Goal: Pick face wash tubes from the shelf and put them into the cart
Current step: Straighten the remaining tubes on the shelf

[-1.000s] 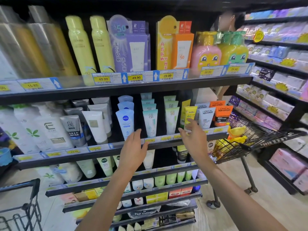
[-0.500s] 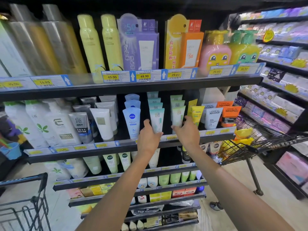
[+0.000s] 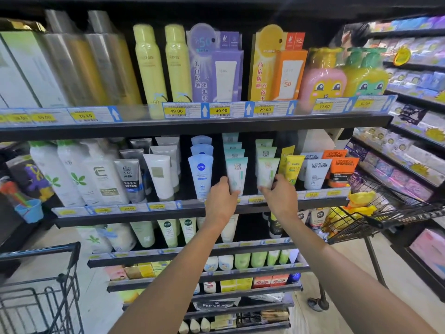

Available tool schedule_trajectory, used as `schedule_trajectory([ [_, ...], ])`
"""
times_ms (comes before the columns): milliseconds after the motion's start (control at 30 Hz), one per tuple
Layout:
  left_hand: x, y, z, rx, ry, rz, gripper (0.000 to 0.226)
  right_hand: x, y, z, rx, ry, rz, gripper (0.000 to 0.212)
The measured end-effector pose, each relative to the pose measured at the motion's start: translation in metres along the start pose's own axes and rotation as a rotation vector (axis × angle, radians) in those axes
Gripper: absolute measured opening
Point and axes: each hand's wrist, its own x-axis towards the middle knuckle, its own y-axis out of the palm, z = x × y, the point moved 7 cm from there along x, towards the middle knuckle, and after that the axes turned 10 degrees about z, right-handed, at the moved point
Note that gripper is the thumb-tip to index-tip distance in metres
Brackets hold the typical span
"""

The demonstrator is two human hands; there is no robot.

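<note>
Gripping teal tube (image 3: 237, 173) w/ left hand (image 3: 222, 201), green tube (image 3: 266, 173) w/ right hand (image 3: 280, 200), Nivea tube (image 3: 200, 175) adjacent.

A shop aisle with a pale tiled floor (image 3: 346, 266). Black metal shelving (image 3: 192, 126) fills the middle, yellow price tags (image 3: 176, 111) along its edges. More dark shelving (image 3: 414, 97) runs down the far right, stocked with pastel packets. Lighting is bright and even.

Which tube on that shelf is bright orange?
The L'Oreal Men Expert tube at the row's far right, nearest the cart. Its neighbours are white, yellow or pale green.
</note>
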Motion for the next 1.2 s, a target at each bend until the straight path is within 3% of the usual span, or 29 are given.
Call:
schedule_trajectory([
  [167,-0.023,-0.014,0.005,-0.042,0.025,-0.078,0.039,-0.020,-0.010,-0.004,-0.012,-0.052,-0.077,0.042],
  [233,-0.040,-0.031,0.015,-0.035,0.042,-0.217,0.036,-0.038,-0.012,0.003,0.003,-0.106,-0.123,0.051],
  [333,-0.054,-0.055,0.035,-0.070,0.000,-0.388,0.037,-0.053,0.001,0.023,0.063,-0.159,-0.046,0.053],
  [467,-0.042,-0.068,0.053,-0.155,-0.173,-0.340,0.070,-0.046,0.030,0.049,0.120,-0.116,0.077,0.068],
  [567,-0.029,-0.071,0.052,-0.136,-0.220,-0.268,0.080,-0.040,0.044,0.063,0.142,-0.113,0.109,0.065],
  [900,-0.024,-0.068,0.052,0.051,-0.180,-0.184,0.042,-0.022,0.056,0.060,0.109,-0.050,0.073,0.037],
  [1200,-0.036,-0.074,0.060,0.033,-0.087,-0.205,0.051,-0.040,0.056,0.055,0.184,-0.072,0.031,0.057],
])
